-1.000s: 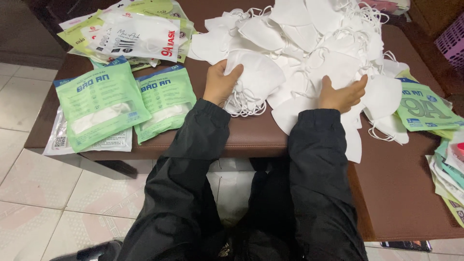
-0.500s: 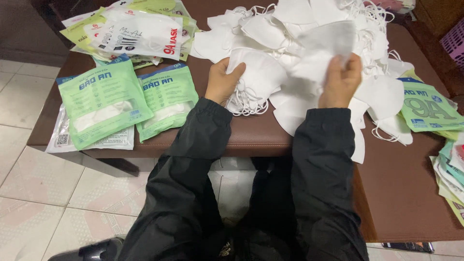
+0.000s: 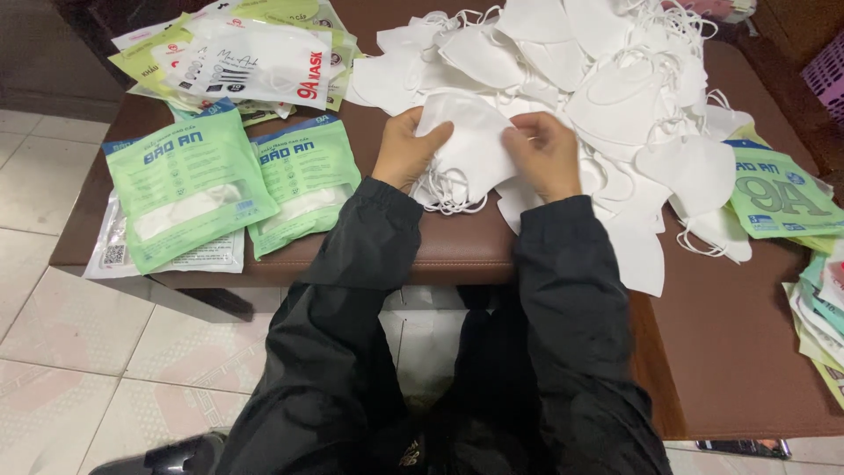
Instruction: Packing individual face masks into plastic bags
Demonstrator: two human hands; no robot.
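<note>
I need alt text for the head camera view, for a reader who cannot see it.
Both hands, left hand and right hand, hold one white folded face mask over a brown table. A heap of white masks lies behind, and green flat mask packets lie to the left.

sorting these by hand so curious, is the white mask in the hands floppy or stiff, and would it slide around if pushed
Probably floppy: the mask curves softly between the left hand and right hand, and its ear loops dangle loose. Likely very light, since fingertips alone hold it. Pushed, it might snag, as loops in the pile look tangled.
</note>
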